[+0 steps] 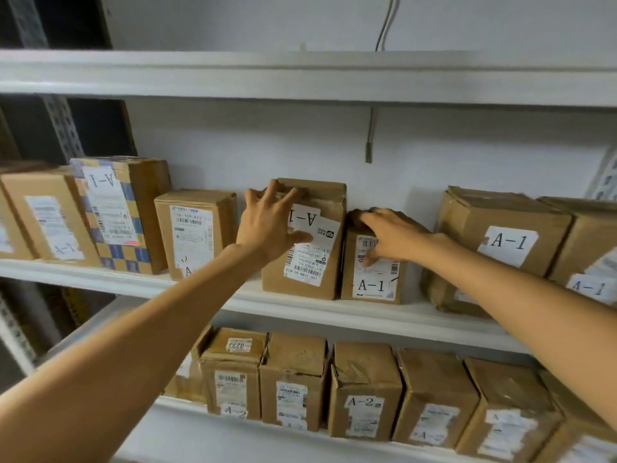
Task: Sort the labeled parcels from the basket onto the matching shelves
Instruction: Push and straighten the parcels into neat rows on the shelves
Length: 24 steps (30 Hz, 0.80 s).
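The right grip (390, 235) holds the small box (370, 285), fingers curled over its top and thumb pressed on the front label. The box stands upright on the middle shelf (334, 315), marked A-1. Its left side touches the tall box (330, 269), whose A-1 label is upside down. The left grip (267, 225) is wide, with spread fingers lying against the tall box's front and upper edge and closing round nothing. Left of that stand a plain box (195, 232) and a checkered box (113, 212), which also has its A-1 label upside down. To the right, a little apart, sits a wide box (500, 242) marked A-1. On the shelf below is a row of A-2 boxes (364, 389). A cable (370, 135) hangs down the wall from under the top shelf (300, 75).
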Available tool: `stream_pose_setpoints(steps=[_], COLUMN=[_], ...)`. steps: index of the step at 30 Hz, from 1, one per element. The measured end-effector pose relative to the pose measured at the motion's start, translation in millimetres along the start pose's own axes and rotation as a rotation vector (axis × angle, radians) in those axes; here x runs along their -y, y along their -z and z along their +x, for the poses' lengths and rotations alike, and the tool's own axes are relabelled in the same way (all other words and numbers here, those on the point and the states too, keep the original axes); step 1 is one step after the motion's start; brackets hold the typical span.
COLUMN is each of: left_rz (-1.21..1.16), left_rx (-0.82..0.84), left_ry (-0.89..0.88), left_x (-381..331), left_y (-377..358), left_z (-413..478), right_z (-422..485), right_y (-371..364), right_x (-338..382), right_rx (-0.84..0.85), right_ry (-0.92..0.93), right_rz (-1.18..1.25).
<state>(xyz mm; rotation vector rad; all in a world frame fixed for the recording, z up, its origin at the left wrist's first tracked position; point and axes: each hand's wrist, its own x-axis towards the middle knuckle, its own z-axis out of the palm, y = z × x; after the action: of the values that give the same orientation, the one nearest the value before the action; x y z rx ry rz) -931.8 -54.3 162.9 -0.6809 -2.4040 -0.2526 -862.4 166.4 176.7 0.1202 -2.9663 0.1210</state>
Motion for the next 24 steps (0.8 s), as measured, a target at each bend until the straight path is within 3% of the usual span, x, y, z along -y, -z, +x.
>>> stream_pose_setpoints(steps=[10, 15, 18, 24], left_rz=[-0.069, -0.08, -0.055, 0.015], left_rx=[0.023, 0.07, 0.033, -0.039], left_ry=[0.007, -0.02, 0.004, 0.148], left_x=[-54.3, -32.1, -7.2, 73.0], left_y=[0.0, 15.2, 27.0, 54.8], left_z=[3.6, -3.2, -14.4, -54.5], right_z=[-25.4, -23.9, -18.5, 4.9], right_y=[17.3, 31.6, 36.4, 25.9], right_x=[-33.2, 2.9, 33.9, 118.9], right_rx=[0.02, -0.317, -0.482, -0.501], right_ry=[-0.071, 0.032, 0.188, 0.357], right_rz=[-0.057, 0.123, -0.031, -0.179])
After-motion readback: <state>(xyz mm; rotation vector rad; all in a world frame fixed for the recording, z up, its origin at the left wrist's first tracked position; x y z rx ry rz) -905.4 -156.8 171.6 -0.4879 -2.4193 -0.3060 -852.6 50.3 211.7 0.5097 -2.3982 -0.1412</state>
